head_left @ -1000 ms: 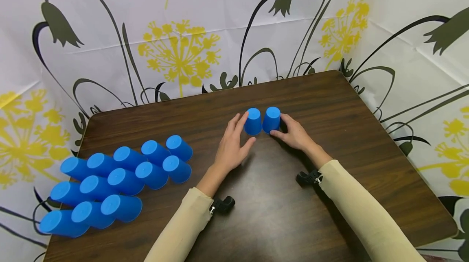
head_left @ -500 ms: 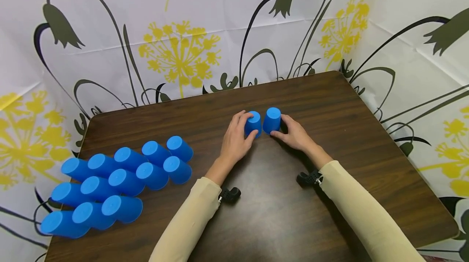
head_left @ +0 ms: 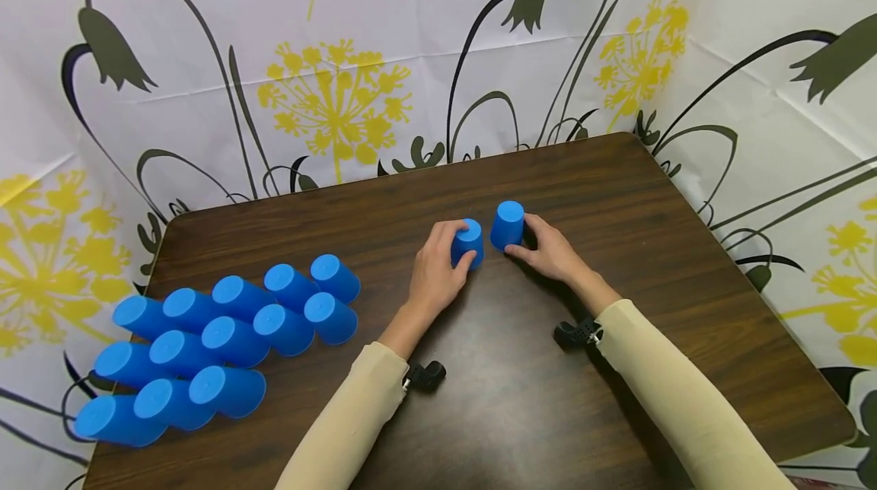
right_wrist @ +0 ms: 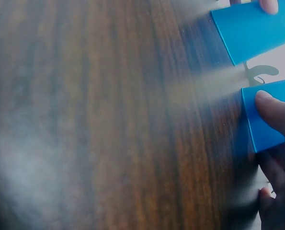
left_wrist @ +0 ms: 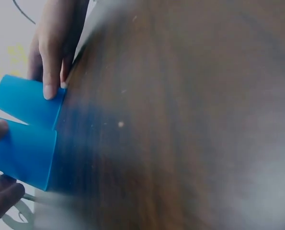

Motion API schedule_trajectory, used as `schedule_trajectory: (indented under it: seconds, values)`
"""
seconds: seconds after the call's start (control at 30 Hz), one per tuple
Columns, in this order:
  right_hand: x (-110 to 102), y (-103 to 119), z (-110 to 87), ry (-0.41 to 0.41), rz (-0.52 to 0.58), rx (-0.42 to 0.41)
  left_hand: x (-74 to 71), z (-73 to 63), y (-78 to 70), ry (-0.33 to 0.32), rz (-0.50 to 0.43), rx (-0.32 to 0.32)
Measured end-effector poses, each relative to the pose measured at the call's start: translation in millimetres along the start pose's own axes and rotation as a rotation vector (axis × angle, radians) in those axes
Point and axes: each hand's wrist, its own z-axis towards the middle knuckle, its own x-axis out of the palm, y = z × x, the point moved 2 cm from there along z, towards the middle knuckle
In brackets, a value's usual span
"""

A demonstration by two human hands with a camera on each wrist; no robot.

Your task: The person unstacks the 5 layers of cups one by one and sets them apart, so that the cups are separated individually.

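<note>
Near the middle of the table two blue plastic cups stand upside down, a small gap between them. My left hand [head_left: 435, 271] grips the left blue cup [head_left: 469, 239], thumb in front and fingers curled around its far side near the top. The right blue cup [head_left: 507, 227] is held low by my right hand [head_left: 553, 252], its thumb at the front near the rim. In the right wrist view, that thumb lies on the side of the right blue cup [right_wrist: 269, 134], while the left blue cup [right_wrist: 252, 33] is beyond it, its rim close over the wood.
Several more upside-down blue cups [head_left: 236, 340] stand in three slanting rows on the left of the brown wooden table [head_left: 521, 414]. A flower-print cloth [head_left: 418, 41] hangs behind and to the right of the table. Black wrist cameras sit under both sleeves.
My left hand has closed around the left cup and drawn it toward me and slightly left, widening the gap between the cups. My right hand has stayed on the right cup.
</note>
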Motion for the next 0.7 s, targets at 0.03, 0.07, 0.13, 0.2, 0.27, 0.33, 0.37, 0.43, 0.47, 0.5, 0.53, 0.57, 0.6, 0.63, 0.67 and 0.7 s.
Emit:
schedule_trajectory:
  seconds: [0.03,0.07,0.13,0.2,0.27,0.33,0.37,0.43,0.47,0.5,0.53,0.57,0.6,0.63,0.67,0.7]
  values:
    - [0,0,0.1,0.002,-0.001,0.000,-3.0,-3.9,-1.4,0.003,0.004,0.000]
    - [0,0,0.4,0.005,-0.004,-0.001,-6.4,-8.1,-3.1,0.003,0.011,0.000]
    - [0,1,0.8,0.010,-0.007,-0.004,-14.8,-17.7,-7.9,0.000,0.022,0.002]
    - [0,0,0.8,0.011,-0.010,-0.006,-23.7,-28.6,-13.5,-0.005,0.025,0.009]
    - [0,0,0.2,0.006,-0.009,-0.001,-32.3,-40.7,-19.5,-0.002,0.032,0.018]
    - [0,-1,-0.9,0.006,-0.008,0.007,-41.1,-54.8,-25.5,0.009,0.038,0.028]
    - [0,-2,-1.4,0.005,-0.007,0.009,-45.5,-62.8,-28.2,0.018,0.040,0.032]
    - [0,-2,-2.2,0.008,-0.004,0.009,-55.5,-81.1,-32.4,0.034,0.042,0.037]
    - [0,-3,-2.0,0.012,-0.005,0.005,-61.2,-91.5,-33.7,0.041,0.042,0.031]
    - [1,-3,-1.8,0.017,-0.006,0.001,-67.7,-102.4,-34.6,0.048,0.042,0.022]
    - [1,-3,-1.6,0.019,-0.004,-0.004,-74.2,-113.4,-34.9,0.054,0.046,0.008]
    - [1,-3,-1.3,0.019,-0.002,-0.009,-81.3,-124.3,-34.7,0.058,0.054,-0.008]
    - [1,-2,-1.2,0.018,0.000,-0.012,-88.6,-134.6,-34.0,0.059,0.062,-0.027]
    - [1,-2,-1.0,0.016,0.002,-0.015,-96.2,-144.2,-32.8,0.058,0.080,-0.053]
    - [0,-2,-0.9,0.013,0.004,-0.016,-104.1,-153.0,-31.3,0.050,0.095,-0.078]
    - [0,-2,-1.2,0.009,0.009,-0.016,-112.0,-160.8,-29.3,0.031,0.114,-0.104]
